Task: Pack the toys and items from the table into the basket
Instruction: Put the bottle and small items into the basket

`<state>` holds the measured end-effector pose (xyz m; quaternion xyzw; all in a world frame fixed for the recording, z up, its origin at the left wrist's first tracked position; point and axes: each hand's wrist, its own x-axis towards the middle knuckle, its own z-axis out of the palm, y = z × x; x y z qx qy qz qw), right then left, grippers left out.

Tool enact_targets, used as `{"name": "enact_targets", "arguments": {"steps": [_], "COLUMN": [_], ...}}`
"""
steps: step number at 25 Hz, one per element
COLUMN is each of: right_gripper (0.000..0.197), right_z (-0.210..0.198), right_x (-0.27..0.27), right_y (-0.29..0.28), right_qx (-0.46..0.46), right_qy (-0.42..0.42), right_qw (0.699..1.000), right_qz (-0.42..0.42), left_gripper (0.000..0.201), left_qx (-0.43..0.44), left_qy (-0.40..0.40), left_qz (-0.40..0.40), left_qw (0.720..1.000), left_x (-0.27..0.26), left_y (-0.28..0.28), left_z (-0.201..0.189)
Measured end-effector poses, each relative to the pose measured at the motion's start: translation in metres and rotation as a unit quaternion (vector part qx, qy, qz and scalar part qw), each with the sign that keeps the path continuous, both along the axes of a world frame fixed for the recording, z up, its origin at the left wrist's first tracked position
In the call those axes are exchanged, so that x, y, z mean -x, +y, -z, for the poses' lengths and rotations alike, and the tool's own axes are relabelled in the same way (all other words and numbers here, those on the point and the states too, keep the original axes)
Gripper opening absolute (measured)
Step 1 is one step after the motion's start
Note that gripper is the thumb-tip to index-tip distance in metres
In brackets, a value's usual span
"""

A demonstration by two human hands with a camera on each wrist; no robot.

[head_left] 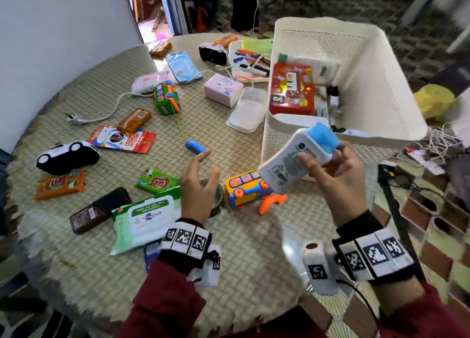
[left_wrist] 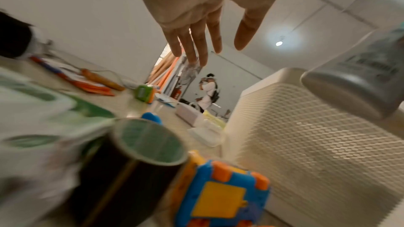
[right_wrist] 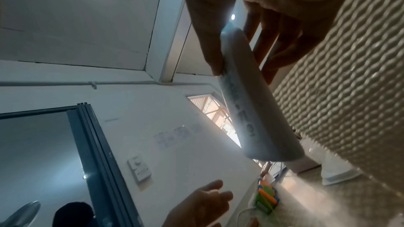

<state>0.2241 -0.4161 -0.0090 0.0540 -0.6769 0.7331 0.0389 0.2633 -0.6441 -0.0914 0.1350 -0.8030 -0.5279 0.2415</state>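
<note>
— Woven matting covered the round counter point(head_left: 106, 88), toys scattered across it. Where was the bottle point(head_left: 292, 159)?

— Aloft near the basket point(head_left: 376, 88), at its near wall; the right hand point(head_left: 338, 170) pinched it below the blue cap.

— Its handling?

— Probably light, stiff, smooth; better held mid-body. The left hand point(head_left: 198, 185) hung spread, holding nothing.

The right hand point(head_left: 335, 170) is gripping a white bottle with a blue cap point(head_left: 296, 157), thumb pressing its labelled face and the other fingers curling behind near the cap, holding it tilted, cap up and away. The left hand point(head_left: 198, 182) is hovering palm down with fingers relaxed and slightly spread, holding nothing. Both wrists are wearing black bands with square markers, over dark red sleeves
</note>
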Motion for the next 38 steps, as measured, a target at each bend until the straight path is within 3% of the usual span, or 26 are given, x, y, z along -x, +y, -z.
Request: {"name": "enact_targets", "arguments": {"steps": [5,13,19,23,26,29,33,38], "right_gripper": [0.039,0.069,0.035,0.044,0.046,0.034,0.044,0.034], "right_z": [-0.024,-0.037,-0.038,-0.037,-0.037,-0.043,-0.05,-0.065], "right_x": [-0.013,0.008,0.039,0.062,0.084,0.116,0.165,0.242], "right_y": [0.067,0.178,0.271,0.326,0.348,0.353,0.336,0.302], "right_qx": [0.041,0.064,0.047,0.029,0.008,-0.004,-0.034,-0.078], "right_qy": [0.007,0.019,0.02,0.026,0.027,0.021,0.017,0.023], "right_qw": [0.996,0.988,0.992,0.993,0.996,0.999,0.999,0.984], "right_qz": [0.079,0.14,0.113,0.11,0.087,0.038,-0.036,-0.156], "left_gripper": [0.039,0.04,0.026,0.024,0.02,0.02,0.018,0.021], "left_qx": [0.033,0.063,0.074,0.041,0.033,0.049,0.072,0.109], "left_qy": [0.065,0.127,0.105,0.078,0.082,0.072,0.031,0.016], "left_qz": [0.083,0.111,0.066,0.028,-0.002,-0.019,-0.047,-0.128], "left_qw": [0.994,0.984,0.99,0.996,0.996,0.996,0.996,0.986], "left_x": [0.028,0.066,0.089,0.1,0.111,0.125,0.144,0.169], "left_y": [0.067,0.168,0.252,0.295,0.311,0.321,0.321,0.318], "left_z": [-0.042,-0.077,-0.085,-0.09,-0.092,-0.094,-0.092,-0.086]}}
